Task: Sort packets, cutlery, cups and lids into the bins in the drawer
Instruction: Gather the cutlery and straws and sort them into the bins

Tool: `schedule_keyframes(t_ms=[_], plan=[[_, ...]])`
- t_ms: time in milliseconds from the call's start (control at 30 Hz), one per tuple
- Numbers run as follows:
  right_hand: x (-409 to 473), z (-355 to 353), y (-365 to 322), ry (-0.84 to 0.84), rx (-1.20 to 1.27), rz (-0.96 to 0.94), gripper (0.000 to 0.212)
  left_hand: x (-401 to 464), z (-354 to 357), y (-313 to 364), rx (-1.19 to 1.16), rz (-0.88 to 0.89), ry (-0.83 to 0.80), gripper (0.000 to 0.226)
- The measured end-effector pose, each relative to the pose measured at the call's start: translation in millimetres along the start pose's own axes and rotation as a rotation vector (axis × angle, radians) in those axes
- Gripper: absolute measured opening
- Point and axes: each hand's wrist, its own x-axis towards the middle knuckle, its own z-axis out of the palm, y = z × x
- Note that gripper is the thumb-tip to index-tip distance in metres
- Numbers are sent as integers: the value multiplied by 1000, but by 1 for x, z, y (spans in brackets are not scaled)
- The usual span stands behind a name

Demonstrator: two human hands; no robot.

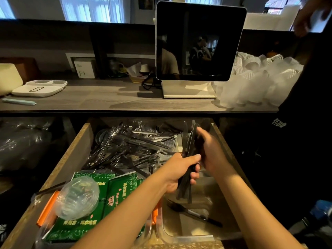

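Left hand (181, 172): gripping bundle of black plastic cutlery (188, 159) at its lower part, centre-right of frame, fingers curling round the handles.
Right hand (211, 151): grasping the same bundle higher up, just right of the left hand, fingers wrapping its far side.
Bundle: standing roughly upright, tips pointing toward upper frame, hovering over clear bin (181, 230) at lower right of open drawer (71, 155).
Black fork (194, 213): lying alone on the bin's floor, lower right.
Loose pile of wrapped black cutlery (133, 146): filling centre of frame, at drawer's back.
Green packets (115, 193): lying in lower left of frame, in an orange-edged tray.
Clear domed lid (78, 198): resting on the packets, lower left.
Stacks of translucent cups (255, 83): sitting on counter (107, 99), right of frame.
Dark screen (199, 40): standing upper centre.
White scale (39, 88): sitting at left of counter.
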Motion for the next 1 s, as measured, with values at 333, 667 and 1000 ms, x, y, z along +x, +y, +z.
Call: schedule_keyframes(t_ms=[333, 667, 1000], plan=[[1, -15, -10, -17, -13, -178, 37, -9, -15, 6, 132, -198, -208, 21], [-11, 13, 7, -116, 175, -24, 48, 1, -21, 26, -526, 309, 72, 31], [-43, 42, 28, -154, 697, 240, 53, 5, -25, 23, -779, 552, 389, 32]])
